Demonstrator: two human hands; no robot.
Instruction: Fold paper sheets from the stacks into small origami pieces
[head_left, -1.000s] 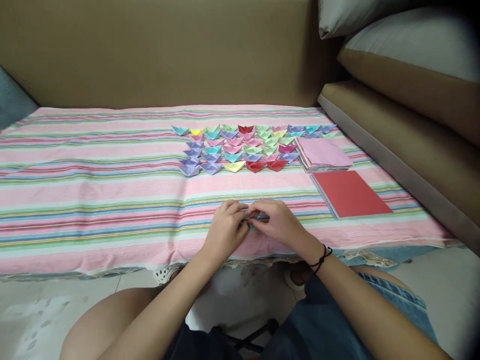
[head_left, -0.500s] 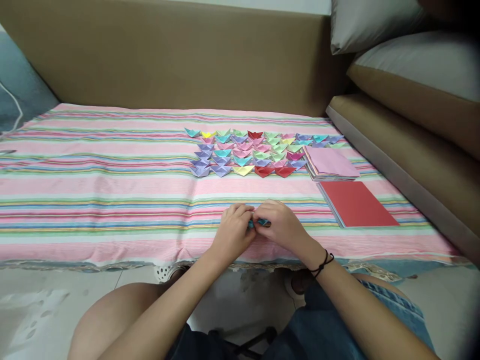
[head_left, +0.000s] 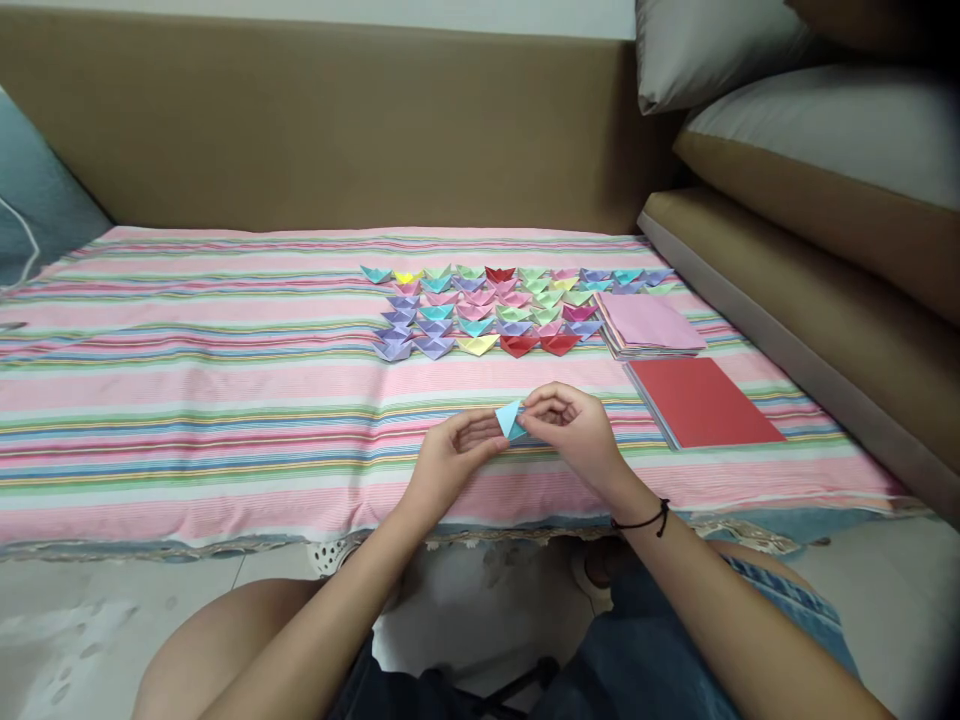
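The folded blue paper (head_left: 508, 419) sits between the two hands, over the near part of the striped cloth (head_left: 225, 400), its pale face and slanted edges turned up to view. The right hand (head_left: 576, 430) grasps its right side in a pinch of thumb and forefinger, the other fingers curled in. The left hand (head_left: 455, 448) cups it from the other side, fingers curved behind and thumb at the lower edge; the contact is small and partly covered, so I cannot tell whether that hand grips or merely steadies it.

Beyond the hands, the paper boats (head_left: 475, 327) stand in close rows, many overlapping or touching, with a band of cloth between the nearest row and the fingertips. At the rows' right end, the pink-topped stack (head_left: 651, 322) lies right up against the boats, its left edges uneven. Just in front of it lies the red-topped stack (head_left: 705, 400), well to the right of the right hand, with a strip of cloth between its right edge and the long brown cushion (head_left: 795, 330).

The widest room for moving is to the left, where cloth stretches from the left hand out to the side of the view. The cloth's front edge runs below both hands, crossing under the forearms. At the back, the brown backrest (head_left: 322, 130) bounds the cloth.
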